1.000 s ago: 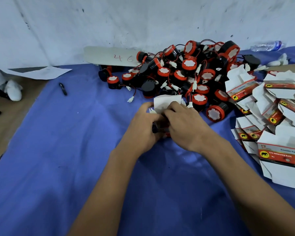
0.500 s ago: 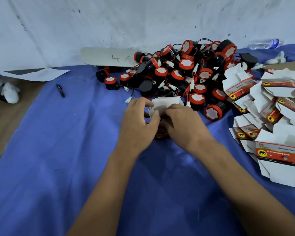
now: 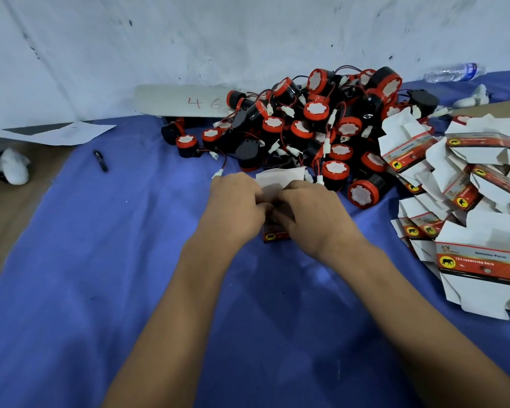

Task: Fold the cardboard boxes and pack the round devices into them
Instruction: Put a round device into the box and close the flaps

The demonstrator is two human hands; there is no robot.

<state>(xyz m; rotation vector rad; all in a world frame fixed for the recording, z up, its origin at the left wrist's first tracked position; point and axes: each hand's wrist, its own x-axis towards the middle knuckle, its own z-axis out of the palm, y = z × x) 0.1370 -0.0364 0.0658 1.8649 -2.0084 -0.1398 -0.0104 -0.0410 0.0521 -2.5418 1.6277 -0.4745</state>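
A small red cardboard box (image 3: 274, 235) with a white flap sticking up at its far side sits on the blue cloth (image 3: 100, 290) at the centre. My left hand (image 3: 236, 206) and my right hand (image 3: 312, 214) both grip it, fingers curled over its top, hiding most of it. Whether a device is inside cannot be seen. Just behind lies a pile of round black and red devices (image 3: 312, 131) with red wires and white plugs. A heap of flat, unfolded boxes (image 3: 468, 201) lies at the right.
A white wall rises at the back with a card (image 3: 186, 101) marked 46 leaning on it. A black pen (image 3: 100, 161) and a paper sheet (image 3: 59, 132) lie at the left, a plastic bottle (image 3: 454, 72) at the far right.
My left hand has lowered from its raised position onto the box top, next to my right hand. The white flap stands as before.
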